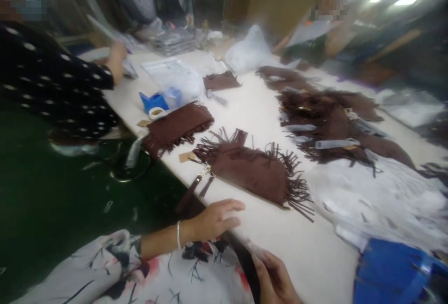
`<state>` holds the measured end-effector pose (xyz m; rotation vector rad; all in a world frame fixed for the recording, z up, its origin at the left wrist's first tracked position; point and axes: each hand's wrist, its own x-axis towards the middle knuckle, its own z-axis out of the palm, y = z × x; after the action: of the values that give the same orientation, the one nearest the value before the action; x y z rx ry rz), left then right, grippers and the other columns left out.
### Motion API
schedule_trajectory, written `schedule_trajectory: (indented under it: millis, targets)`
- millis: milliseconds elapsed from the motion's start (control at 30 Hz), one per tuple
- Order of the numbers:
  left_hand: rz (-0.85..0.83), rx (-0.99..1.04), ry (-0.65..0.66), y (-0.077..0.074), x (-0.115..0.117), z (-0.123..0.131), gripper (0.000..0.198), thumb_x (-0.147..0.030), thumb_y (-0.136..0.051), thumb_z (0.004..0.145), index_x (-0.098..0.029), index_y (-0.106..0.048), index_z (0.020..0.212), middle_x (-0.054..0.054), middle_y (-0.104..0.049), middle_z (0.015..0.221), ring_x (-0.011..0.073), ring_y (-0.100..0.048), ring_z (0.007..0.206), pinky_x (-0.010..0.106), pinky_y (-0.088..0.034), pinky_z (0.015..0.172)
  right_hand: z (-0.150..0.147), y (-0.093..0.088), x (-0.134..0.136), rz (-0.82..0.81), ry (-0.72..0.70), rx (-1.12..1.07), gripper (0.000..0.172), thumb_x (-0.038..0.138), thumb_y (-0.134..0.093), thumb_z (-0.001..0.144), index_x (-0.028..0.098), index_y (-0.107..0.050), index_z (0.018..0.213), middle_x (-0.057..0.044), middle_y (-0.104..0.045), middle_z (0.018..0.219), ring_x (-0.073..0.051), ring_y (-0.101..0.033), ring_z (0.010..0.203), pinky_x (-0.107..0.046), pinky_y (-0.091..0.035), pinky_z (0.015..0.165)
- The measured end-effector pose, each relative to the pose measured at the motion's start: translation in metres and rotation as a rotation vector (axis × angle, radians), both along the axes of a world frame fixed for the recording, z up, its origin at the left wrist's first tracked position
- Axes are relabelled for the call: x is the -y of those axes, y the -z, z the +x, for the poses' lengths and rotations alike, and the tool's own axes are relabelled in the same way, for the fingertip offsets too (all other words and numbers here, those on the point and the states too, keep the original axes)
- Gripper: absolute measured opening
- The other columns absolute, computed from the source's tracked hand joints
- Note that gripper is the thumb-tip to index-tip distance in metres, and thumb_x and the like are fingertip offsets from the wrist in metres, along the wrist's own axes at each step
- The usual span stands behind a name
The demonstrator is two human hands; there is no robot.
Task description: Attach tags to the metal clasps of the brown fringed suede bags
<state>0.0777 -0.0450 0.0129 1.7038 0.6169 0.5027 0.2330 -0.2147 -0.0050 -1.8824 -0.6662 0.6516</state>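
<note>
Taking your left hand (210, 221) as the hub of the clock, the dark-brown, fringed, suede-like pouch (254, 173) lies flat at 1 to 2 o'clock on the white tabletop (257, 113), a gold-coloured zip along its near edge; you cannot see what it holds. A second brown fringed pouch (182, 124) sits at 11 o'clock, and a heap of brown fringed pouches (329, 120) spreads at 2. The crumpled white plastic sheeting (388, 192) lies at 3, a shiny blue bag (388, 271) just below it — its contents hidden.

Your left thumb and fingers stand moderately apart near the table edge, with nothing visible between them; whether they touch the tabletop, you cannot tell. Your right hand (275, 276), at 4 o'clock, has its fingertips pinched together on a small, pale, translucent scrap (256, 250) — too blurred to identify.
</note>
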Motion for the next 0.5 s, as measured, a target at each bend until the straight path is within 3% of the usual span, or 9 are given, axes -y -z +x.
schedule_trajectory:
  millis: [67, 167, 300, 500]
  targets:
    - [-0.338, 0.098, 0.052, -0.005, 0.010, -0.008, 0.051, -0.040, -0.064, 0.087, -0.016, -0.053, 0.131, 0.014, -0.061, 0.125, 0.0251, -0.058, 0.115, 0.039, -0.047, 0.097, -0.014, -0.019, -0.025, -0.025, -0.073, -0.297, 0.040, 0.050, -0.075, 0.072, 0.019, -0.068, 0.097, -0.004, -0.074, 0.088, -0.022, -0.068, 0.080, -0.030, -0.055, 0.072]
    - [-0.577, 0.075, -0.029, -0.006, 0.014, -0.024, 0.056, -0.040, -0.081, 0.070, -0.014, -0.061, 0.116, 0.007, -0.069, 0.099, 0.0205, -0.064, 0.089, 0.029, -0.049, 0.076, -0.031, -0.032, -0.061, 0.013, -0.161, -0.499, 0.041, 0.045, -0.077, 0.070, 0.018, -0.066, 0.099, -0.005, -0.073, 0.091, -0.022, -0.068, 0.084, -0.030, -0.055, 0.074]
    - [-0.656, 0.041, -0.201, -0.004, 0.005, -0.045, 0.039, -0.041, -0.081, 0.067, -0.011, -0.062, 0.083, 0.000, -0.062, 0.070, 0.0122, -0.055, 0.061, 0.022, -0.041, 0.057, -0.048, -0.026, -0.088, 0.027, -0.119, -0.543, 0.042, 0.041, -0.078, 0.069, 0.017, -0.066, 0.102, -0.006, -0.073, 0.094, -0.022, -0.068, 0.085, -0.031, -0.054, 0.074]
    - [-0.536, -0.094, -0.294, -0.001, -0.003, -0.065, 0.029, -0.038, -0.071, 0.075, -0.011, -0.063, 0.075, 0.001, -0.060, 0.064, 0.0118, -0.052, 0.056, 0.021, -0.037, 0.052, -0.054, -0.011, -0.099, -0.023, -0.279, -0.712, 0.044, 0.043, -0.072, 0.076, 0.017, -0.064, 0.110, -0.006, -0.071, 0.091, -0.020, -0.066, 0.075, -0.030, -0.053, 0.067]
